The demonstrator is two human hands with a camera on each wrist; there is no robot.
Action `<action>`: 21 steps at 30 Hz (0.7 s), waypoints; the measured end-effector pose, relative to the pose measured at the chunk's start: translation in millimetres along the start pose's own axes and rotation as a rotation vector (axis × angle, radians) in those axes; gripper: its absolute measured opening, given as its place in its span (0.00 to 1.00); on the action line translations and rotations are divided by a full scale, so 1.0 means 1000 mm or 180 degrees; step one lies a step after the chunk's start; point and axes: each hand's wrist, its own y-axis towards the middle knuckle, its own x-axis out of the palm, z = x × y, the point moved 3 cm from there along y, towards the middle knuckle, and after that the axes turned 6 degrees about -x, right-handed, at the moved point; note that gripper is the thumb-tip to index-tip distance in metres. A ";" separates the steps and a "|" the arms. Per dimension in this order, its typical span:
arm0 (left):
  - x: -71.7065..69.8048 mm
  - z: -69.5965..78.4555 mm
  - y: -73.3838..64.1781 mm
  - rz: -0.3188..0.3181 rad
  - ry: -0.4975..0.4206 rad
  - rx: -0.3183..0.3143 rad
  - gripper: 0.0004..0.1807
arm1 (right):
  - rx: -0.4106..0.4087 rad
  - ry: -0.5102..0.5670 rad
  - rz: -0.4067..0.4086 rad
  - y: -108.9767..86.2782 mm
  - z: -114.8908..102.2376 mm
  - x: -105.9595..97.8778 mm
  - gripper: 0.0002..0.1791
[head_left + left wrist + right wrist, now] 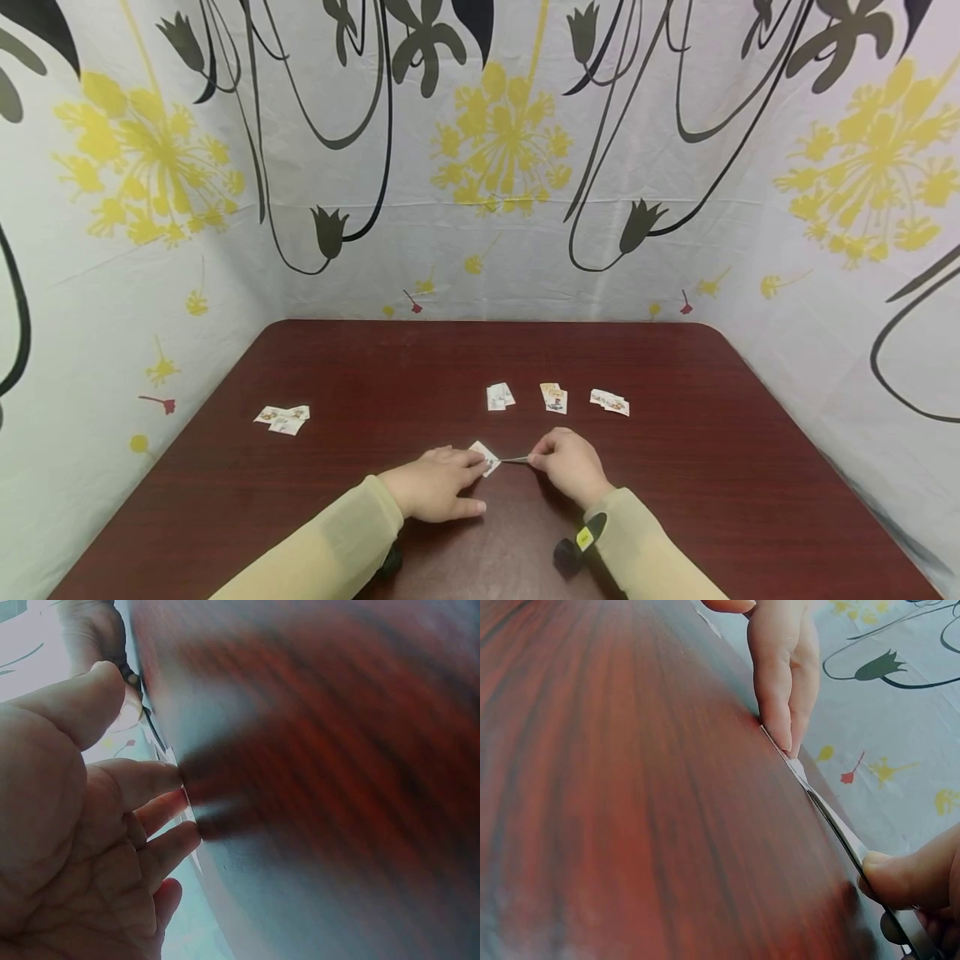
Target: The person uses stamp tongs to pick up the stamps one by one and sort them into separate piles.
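Note:
In the head view, a small white card [486, 458] with a printed picture lies near the table's front middle. My left hand [438, 483] rests over its left side, with fingertips touching it and the thumb held apart. The left wrist view has the straight fingers [161, 780] pressing down at the card's edge. My right hand [572, 465] pinches slim metal tweezers [516, 459] between thumb and fingers. Their narrow tip meets the card's right corner; in the right wrist view the tweezers [836, 825] lie low along the tabletop, partly hidden by the thumb.
The dark red table [390, 367] carries an overlapping card group [285, 419] at the left. Beyond my hands are a middle card group [498, 397], another card group [555, 398] and a right card group [610, 402]. Patterned cloth [510, 250] surrounds the far edge and sides.

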 end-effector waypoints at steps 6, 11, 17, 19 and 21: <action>0.000 0.000 -0.001 -0.0025 -0.0028 0.0034 0.35 | -0.0009 -0.0027 -0.0007 0.000 0.000 0.000 0.09; 0.001 -0.002 0.000 -0.0015 0.0003 0.0044 0.35 | 0.0000 -0.0018 -0.0010 0.000 0.002 0.000 0.10; 0.001 -0.003 0.001 -0.0037 -0.0076 0.0029 0.35 | 0.0021 0.0009 -0.0023 0.001 0.002 0.001 0.09; 0.001 -0.003 0.001 -0.0055 -0.0099 0.0015 0.35 | 0.0019 0.0004 -0.0018 0.001 0.002 0.001 0.09; 0.001 -0.003 0.001 -0.0065 -0.0104 0.0009 0.35 | 0.0021 -0.0009 -0.0007 0.002 0.002 0.001 0.08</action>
